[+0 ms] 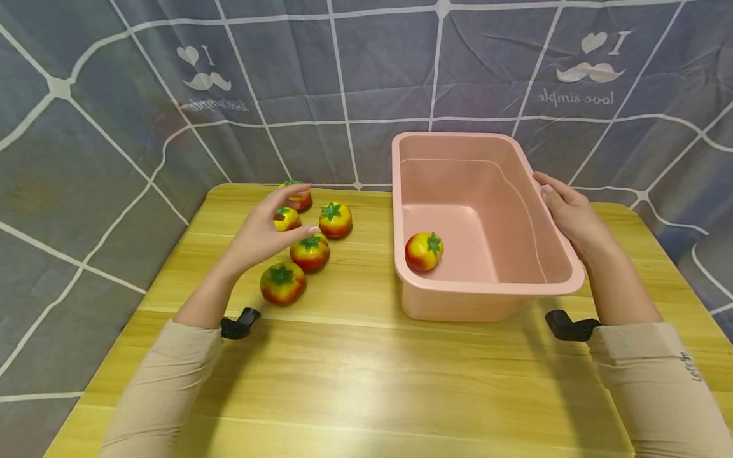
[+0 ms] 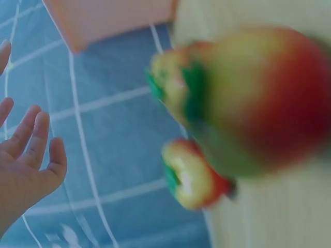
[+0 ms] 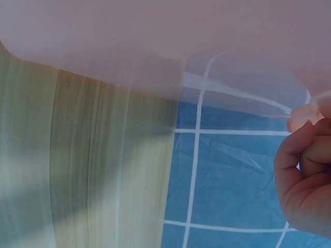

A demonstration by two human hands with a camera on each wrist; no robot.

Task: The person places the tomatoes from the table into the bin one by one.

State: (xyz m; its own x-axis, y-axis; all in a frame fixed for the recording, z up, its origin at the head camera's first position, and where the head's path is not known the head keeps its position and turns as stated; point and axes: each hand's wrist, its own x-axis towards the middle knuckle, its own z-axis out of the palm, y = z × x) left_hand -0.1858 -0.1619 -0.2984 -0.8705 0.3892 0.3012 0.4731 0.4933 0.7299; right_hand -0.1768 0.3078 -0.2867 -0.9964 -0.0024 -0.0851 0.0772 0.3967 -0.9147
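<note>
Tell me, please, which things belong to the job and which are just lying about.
Likely in the job:
left hand, holding nothing
right hand, gripping the pink bin
one fruit inside it
five loose fruits

Background:
wooden table
patterned curtain
black wrist mounts

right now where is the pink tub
In the head view, the pink tub is right of centre on the wooden table, the right hand holding its right rim and five fruits to its left.

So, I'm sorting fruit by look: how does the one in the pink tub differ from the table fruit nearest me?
The tub fruit looks brighter yellow; the table fruit looks duller, greener. The tub fruit's leaves sit toward its right side; the table fruit's, near its middle. Both are partly red.
</note>
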